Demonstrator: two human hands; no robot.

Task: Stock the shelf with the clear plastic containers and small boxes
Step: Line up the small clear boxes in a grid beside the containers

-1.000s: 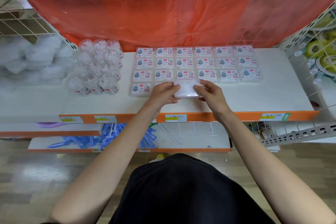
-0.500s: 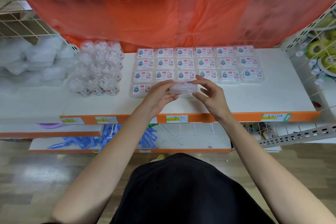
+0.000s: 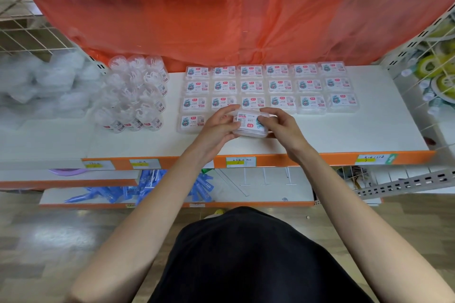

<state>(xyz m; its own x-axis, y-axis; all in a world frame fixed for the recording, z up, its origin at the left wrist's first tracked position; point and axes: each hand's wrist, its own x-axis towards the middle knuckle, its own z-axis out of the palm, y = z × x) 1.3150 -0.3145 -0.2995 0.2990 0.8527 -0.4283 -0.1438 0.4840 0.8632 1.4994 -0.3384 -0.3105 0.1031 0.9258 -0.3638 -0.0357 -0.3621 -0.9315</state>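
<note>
The white shelf (image 3: 344, 130) carries nineteen small clear boxes (image 3: 280, 86) lying flat. Eighteen of them form three rows of six towards the back of the shelf. A single box (image 3: 190, 123) lies alone at the left of a front row. A twentieth box (image 3: 250, 123) is held just above the shelf by two hands, the left hand (image 3: 216, 128) and the right hand (image 3: 283, 130). Round clear containers (image 3: 138, 96) stand at the shelf's left end, about a dozen, too blurred for a sure count. Four price labels (image 3: 240, 162) sit on the shelf's front edge.
</note>
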